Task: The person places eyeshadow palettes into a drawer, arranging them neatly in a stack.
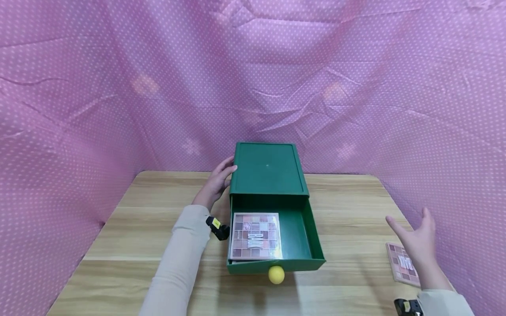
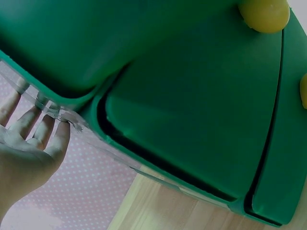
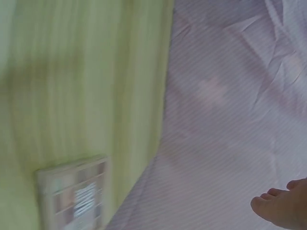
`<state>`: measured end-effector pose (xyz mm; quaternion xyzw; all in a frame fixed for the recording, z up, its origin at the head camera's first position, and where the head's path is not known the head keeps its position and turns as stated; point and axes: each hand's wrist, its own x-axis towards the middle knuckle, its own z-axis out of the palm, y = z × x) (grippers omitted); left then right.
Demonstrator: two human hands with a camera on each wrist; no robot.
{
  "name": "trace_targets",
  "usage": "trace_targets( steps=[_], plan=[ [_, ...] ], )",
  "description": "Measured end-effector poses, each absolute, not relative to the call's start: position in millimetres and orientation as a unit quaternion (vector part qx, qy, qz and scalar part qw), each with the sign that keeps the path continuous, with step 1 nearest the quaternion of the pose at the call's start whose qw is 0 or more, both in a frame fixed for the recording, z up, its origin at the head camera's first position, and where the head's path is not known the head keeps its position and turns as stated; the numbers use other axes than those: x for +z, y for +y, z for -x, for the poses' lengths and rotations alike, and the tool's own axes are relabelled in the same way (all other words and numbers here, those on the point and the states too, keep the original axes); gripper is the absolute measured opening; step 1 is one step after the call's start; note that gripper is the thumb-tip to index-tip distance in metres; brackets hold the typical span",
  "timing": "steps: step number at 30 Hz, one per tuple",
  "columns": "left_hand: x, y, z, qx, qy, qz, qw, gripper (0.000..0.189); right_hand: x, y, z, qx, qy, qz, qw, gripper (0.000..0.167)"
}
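Note:
A green drawer cabinet (image 1: pixel 269 169) stands on the table with its top drawer (image 1: pixel 300 237) pulled out. Inside the drawer, on its left side, lies an eyeshadow palette (image 1: pixel 247 243) with a grid of coloured squares. My left hand (image 1: pixel 216 182) rests against the cabinet's left side, and in the left wrist view its fingers (image 2: pixel 60 139) touch the clear side panel. Over at the right, my right hand (image 1: pixel 423 241) hovers above a second eyeshadow palette (image 1: pixel 399 263), thumb and fingers spread, holding nothing. That palette (image 3: pixel 74 196) looks blurred in the right wrist view.
A round yellow knob (image 1: pixel 276 274) sticks out from the drawer's front. Further drawers with yellow knobs (image 2: pixel 266 14) show below in the left wrist view. Pink dotted cloth (image 1: pixel 253 87) hangs around the wooden table (image 1: pixel 158 210) at the back and both sides.

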<state>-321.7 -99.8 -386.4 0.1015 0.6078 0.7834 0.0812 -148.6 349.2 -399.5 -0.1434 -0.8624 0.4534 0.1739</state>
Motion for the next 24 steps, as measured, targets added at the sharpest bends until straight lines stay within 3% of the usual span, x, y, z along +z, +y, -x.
trace_targets(
  steps=[15,24],
  plan=[
    [-387,-97,320,0.784,0.611,-0.085,0.076,0.049,-454,388,123,0.417,-0.889,0.153,0.109,0.101],
    [-387,-97,320,0.787,0.606,-0.090,0.075,0.049,-480,397,118,0.383,-0.886,0.248,0.077,0.106]
  ],
)
